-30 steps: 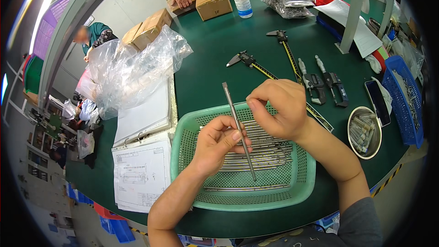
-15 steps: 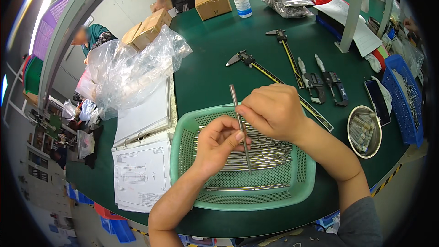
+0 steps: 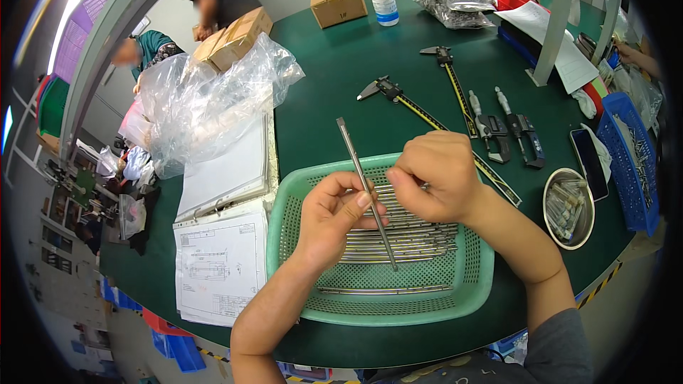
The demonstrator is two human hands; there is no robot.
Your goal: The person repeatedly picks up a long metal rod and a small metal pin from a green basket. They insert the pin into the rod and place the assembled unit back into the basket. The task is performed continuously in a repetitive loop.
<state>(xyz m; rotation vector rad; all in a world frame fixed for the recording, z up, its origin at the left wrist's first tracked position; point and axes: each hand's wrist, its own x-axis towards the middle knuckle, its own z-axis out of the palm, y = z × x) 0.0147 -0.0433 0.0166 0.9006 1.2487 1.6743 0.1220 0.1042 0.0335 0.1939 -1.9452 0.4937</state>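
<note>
My left hand [image 3: 334, 217] pinches a long thin metal rod [image 3: 352, 151] near its middle, over a green mesh basket [image 3: 469, 291]. The rod slants from the upper left down into the basket. My right hand [image 3: 434, 178] is curled beside it, fingertips close to the rod and to my left thumb; whether they touch the rod I cannot tell. Several similar metal rods [image 3: 420, 231] lie side by side in the basket under both hands.
Calipers [image 3: 398, 94] and micrometers [image 3: 523, 135] lie on the green table behind the basket. A round tin of small parts [image 3: 569, 206] and a blue bin [image 3: 629, 163] sit to the right. A binder with drawings [image 3: 220, 256] and a crumpled plastic bag [image 3: 206, 107] lie left. Other people stand at the far side.
The rod's upper end has swung slightly left while both hands stayed over the basket. A person at the far table edge has moved left.
</note>
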